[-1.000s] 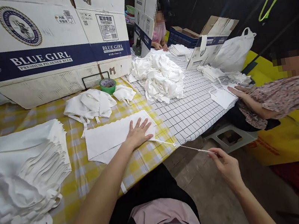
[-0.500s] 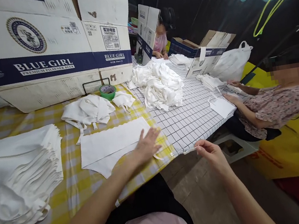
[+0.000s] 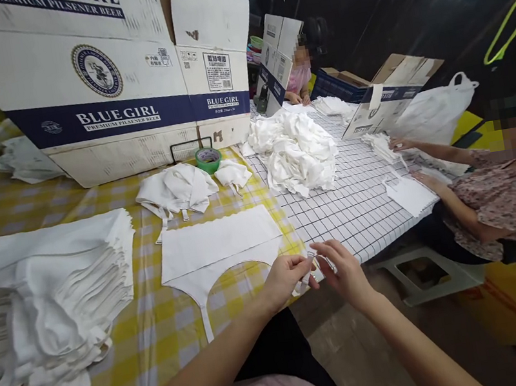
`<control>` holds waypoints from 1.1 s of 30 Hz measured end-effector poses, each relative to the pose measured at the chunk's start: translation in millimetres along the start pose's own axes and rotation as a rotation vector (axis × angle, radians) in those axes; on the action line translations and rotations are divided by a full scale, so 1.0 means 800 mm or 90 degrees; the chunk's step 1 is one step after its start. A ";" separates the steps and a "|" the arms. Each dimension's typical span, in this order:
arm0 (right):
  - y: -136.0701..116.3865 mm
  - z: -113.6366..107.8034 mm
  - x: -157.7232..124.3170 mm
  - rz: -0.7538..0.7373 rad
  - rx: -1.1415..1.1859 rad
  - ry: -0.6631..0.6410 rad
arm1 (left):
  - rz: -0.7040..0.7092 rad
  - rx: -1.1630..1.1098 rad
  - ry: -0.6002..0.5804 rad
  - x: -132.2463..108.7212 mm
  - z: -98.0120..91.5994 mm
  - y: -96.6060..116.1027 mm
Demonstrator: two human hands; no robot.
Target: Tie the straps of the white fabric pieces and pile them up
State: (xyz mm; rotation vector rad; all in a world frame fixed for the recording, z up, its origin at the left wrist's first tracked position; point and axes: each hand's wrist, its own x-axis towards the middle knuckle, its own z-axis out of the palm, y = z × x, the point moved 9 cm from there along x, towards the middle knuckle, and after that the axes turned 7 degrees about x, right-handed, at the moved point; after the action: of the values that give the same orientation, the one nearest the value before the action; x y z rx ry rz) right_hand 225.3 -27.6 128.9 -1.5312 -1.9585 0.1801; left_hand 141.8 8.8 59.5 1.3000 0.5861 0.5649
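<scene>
A white strappy top [image 3: 220, 244] lies flat on the yellow checked cloth, its scalloped edge away from me. One of its straps [image 3: 206, 322] hangs straight toward me over the cloth. The other strap is up at the table corner between my hands. My left hand [image 3: 287, 281] pinches this strap, and a short piece of it hangs below the fingers. My right hand [image 3: 345, 274] is just beside it, thumb and fingertips closing on the strap's end, where a small slider or loop shows. The fine detail there is too small to make out.
Stacked white tops [image 3: 69, 268] lie on the left. Behind are crumpled white pieces [image 3: 179, 189], green tape [image 3: 208, 160] and a large beer carton [image 3: 127, 109]. A white heap [image 3: 300, 150] covers part of the grid cloth [image 3: 332, 227]. A co-worker [image 3: 488, 195] sits at right, another farther back.
My left hand has left the top's surface and moved to the strap at the corner. My right hand has come in from the right to meet it. The view has swung left.
</scene>
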 end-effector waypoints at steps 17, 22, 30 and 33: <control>0.027 0.090 0.050 -0.026 0.201 0.033 | 0.104 0.803 0.284 0.004 -0.162 0.003; 0.032 0.125 0.062 0.057 0.292 0.007 | 0.134 0.973 0.166 0.016 -0.164 -0.015; 0.053 0.168 0.072 0.187 0.404 -0.004 | 0.154 0.977 0.154 0.012 -0.166 -0.021; 0.054 0.178 0.077 0.198 0.408 -0.016 | 0.159 0.934 0.202 0.010 -0.173 -0.014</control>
State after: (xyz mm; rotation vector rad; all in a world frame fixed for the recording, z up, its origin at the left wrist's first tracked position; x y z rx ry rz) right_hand 174.8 80.6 20.8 -1.3725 -1.4558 0.8697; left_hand 53.9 110.6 24.6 2.7113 1.2053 0.5280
